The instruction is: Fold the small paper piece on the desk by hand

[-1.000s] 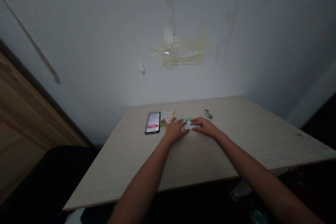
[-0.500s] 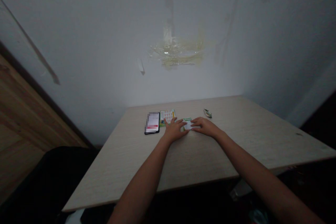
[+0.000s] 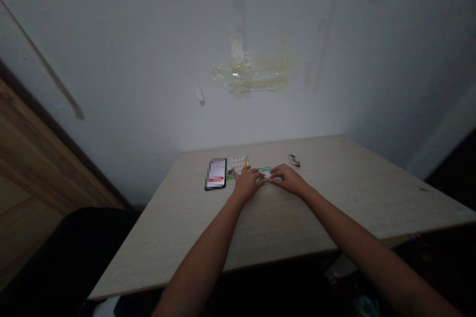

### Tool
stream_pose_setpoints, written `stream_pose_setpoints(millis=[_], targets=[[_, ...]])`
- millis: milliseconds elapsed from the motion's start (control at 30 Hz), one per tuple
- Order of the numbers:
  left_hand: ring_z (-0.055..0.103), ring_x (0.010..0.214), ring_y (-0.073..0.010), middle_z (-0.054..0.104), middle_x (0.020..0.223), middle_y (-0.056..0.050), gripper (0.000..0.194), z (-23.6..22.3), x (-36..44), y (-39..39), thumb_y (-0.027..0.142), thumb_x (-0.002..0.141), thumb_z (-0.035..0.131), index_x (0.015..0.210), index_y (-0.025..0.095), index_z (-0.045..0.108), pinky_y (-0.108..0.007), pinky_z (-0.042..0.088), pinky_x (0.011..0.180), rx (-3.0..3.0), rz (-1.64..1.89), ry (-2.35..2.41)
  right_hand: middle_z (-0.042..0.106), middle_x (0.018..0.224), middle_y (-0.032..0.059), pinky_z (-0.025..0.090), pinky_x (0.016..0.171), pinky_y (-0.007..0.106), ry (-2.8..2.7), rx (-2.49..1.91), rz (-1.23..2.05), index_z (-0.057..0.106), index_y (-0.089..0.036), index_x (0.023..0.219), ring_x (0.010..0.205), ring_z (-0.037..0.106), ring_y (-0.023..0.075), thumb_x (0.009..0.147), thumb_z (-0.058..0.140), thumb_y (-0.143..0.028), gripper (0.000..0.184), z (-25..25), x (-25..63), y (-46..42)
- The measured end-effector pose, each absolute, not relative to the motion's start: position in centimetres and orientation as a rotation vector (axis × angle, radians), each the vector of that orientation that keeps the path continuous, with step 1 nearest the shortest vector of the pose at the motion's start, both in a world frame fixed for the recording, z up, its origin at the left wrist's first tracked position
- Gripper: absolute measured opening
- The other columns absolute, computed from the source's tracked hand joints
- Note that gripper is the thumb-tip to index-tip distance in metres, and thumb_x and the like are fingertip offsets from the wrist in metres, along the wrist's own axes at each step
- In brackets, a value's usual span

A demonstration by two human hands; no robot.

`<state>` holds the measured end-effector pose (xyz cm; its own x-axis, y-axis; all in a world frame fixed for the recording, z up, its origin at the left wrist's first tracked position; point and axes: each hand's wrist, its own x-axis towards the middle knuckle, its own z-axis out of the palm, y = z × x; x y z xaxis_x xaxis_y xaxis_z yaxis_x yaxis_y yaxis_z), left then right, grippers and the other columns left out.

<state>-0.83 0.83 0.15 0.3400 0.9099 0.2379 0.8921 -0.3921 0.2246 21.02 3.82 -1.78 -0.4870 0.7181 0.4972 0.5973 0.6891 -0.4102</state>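
Observation:
A small white paper card with green print (image 3: 265,170) lies on the table between my two hands. My left hand (image 3: 247,185) presses its left side with the thumb and forefinger, the other fingers spread out over a printed leaflet (image 3: 237,162). On the opposite side, my right hand (image 3: 289,179) has its thumb and bent fingers on the card's right edge. Both thumbs come close together at the card's near edge. My fingers cover much of the card. Left of the leaflet lies a phone (image 3: 216,174) with its screen lit and partly pixelated.
A small crumpled packet-like piece (image 3: 294,160) lies behind my right hand. The pale wooden table (image 3: 178,228) meets a wall (image 3: 148,59) bearing peeling clear tape (image 3: 253,74). At the left stand a dark chair-like shape (image 3: 70,252) and wooden boards (image 3: 22,158).
My right thumb and fingers have moved slightly left, closer to my left thumb, covering more of the card's near edge. The leaflet, phone and crumpled piece stay in place.

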Motion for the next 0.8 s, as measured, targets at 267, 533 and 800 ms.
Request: stream_pose_setpoints(millis=[267, 533, 800], targets=[[0.033, 0.139, -0.0365, 0.044, 0.152, -0.009, 0.07, -0.1, -0.5, 1.0, 0.062, 0.083, 0.061, 0.144, 0.034, 0.044, -0.08, 0.008, 0.109, 2.457, 0.581, 1.877, 0.068, 0.116, 0.0107, 0.047, 0.098, 0.039, -2.157, -1.125, 0.247, 0.063, -0.019, 0.125, 0.108, 0.062, 0.0248, 0.082, 0.061, -0.021, 0.043, -1.7, 21.0, 3.7], [0.032, 0.139, -0.0374, 0.056, 0.14, -0.007, 0.054, 0.3, -1.2, 1.2, 0.055, 0.083, 0.064, 0.133, 0.034, 0.057, -0.076, 0.006, 0.111, 2.452, 0.542, 1.833, 0.045, 0.144, 0.0138, 0.031, 0.114, 0.051, -2.131, -1.1, 0.11, 0.074, -0.02, 0.11, 0.136, 0.04, 0.031, 0.075, 0.062, -0.009, 0.039, -1.7, 21.9, 3.9], [0.029, 0.142, -0.0357, 0.055, 0.144, 0.004, 0.033, 0.2, -1.9, 1.3, 0.045, 0.094, 0.05, 0.125, 0.046, 0.062, -0.08, -0.001, 0.107, 2.491, 0.468, 1.679, 0.066, 0.124, 0.0125, 0.043, 0.107, 0.046, -2.207, -1.15, 0.297, 0.074, -0.02, 0.108, 0.117, 0.06, 0.027, 0.079, 0.065, -0.02, 0.03, -2.4, 22.8, 4.5]])
